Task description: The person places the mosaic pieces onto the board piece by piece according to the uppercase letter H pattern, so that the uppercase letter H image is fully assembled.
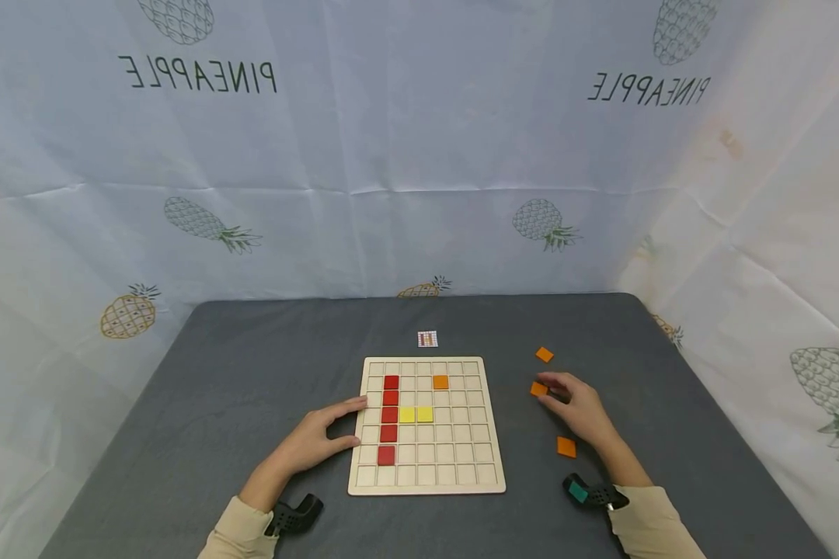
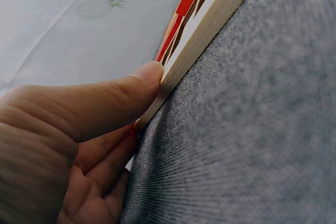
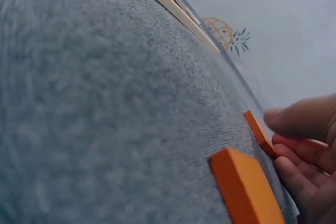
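A square wooden grid board [image 1: 454, 474] lies on the table. My left hand [image 1: 316, 441] rests at its left edge, thumb and fingertips spread along the side; in the left wrist view the thumb touches the rim. Several red tiles [image 1: 389, 414] stand in a column on the board, two yellow tiles [image 1: 416, 414] beside them and one orange tile [image 1: 440, 382] further up. Right of the board, my right hand [image 1: 580, 407] has thumb and fingers parted around an orange tile [image 1: 539, 389] on the cloth. The right wrist view shows the thumb [image 3: 283, 121] close over that tile.
Another orange tile [image 1: 544, 355] lies beyond the right hand, and a third orange tile [image 1: 566, 447] lies nearer, below it. A small patterned card [image 1: 427, 338] sits behind the board. The dark grey table [image 1: 266, 349] ends at hanging pineapple-print cloth [image 1: 419, 140].
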Tool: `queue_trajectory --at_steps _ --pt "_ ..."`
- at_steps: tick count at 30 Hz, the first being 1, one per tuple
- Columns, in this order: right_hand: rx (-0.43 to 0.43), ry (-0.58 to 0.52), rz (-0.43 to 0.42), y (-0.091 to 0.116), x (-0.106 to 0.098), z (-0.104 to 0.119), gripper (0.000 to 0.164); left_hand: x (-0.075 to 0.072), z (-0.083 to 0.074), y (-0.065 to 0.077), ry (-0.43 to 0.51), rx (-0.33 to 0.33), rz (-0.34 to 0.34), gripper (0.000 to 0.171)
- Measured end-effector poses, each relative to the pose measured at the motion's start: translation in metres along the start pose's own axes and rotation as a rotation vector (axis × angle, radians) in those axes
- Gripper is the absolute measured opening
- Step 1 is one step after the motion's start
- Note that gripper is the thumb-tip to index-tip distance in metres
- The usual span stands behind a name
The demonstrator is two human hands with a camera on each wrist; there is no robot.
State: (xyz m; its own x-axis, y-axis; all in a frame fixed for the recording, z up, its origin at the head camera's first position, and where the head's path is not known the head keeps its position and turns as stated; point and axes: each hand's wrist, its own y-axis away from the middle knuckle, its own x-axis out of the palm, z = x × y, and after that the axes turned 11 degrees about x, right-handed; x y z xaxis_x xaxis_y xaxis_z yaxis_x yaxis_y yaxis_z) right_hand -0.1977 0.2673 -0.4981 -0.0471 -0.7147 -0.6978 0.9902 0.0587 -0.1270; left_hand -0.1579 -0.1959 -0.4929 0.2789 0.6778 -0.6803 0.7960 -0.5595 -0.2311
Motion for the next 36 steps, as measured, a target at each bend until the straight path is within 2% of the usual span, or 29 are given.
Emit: queue_trajectory --at_steps 10,17,24,30,36 --pt "0.035 0.102 -0.013 -0.002 0.003 -0.003 0.034 -0.001 -0.001 -0.001 -0.009 0.006 -0.004 0.061" --pt "0.021 0.105 -0.034 -0.003 0.004 -0.002 0.024 0.000 -0.001 -0.001 -0.011 -0.001 0.000 0.061" --pt "0.030 0.106 -0.045 -0.003 0.005 -0.001 0.025 0.000 0.000 -0.001 -0.016 0.004 -0.001 0.061" --pt "-0.011 0.086 -0.046 -0.002 0.006 0.005 0.026 0.001 0.000 0.000 -0.010 0.003 0.000 0.061" --pt "-0.078 0.049 0.007 -0.003 0.011 0.020 0.026 0.001 0.001 0.000 -0.014 0.002 -0.004 0.060"
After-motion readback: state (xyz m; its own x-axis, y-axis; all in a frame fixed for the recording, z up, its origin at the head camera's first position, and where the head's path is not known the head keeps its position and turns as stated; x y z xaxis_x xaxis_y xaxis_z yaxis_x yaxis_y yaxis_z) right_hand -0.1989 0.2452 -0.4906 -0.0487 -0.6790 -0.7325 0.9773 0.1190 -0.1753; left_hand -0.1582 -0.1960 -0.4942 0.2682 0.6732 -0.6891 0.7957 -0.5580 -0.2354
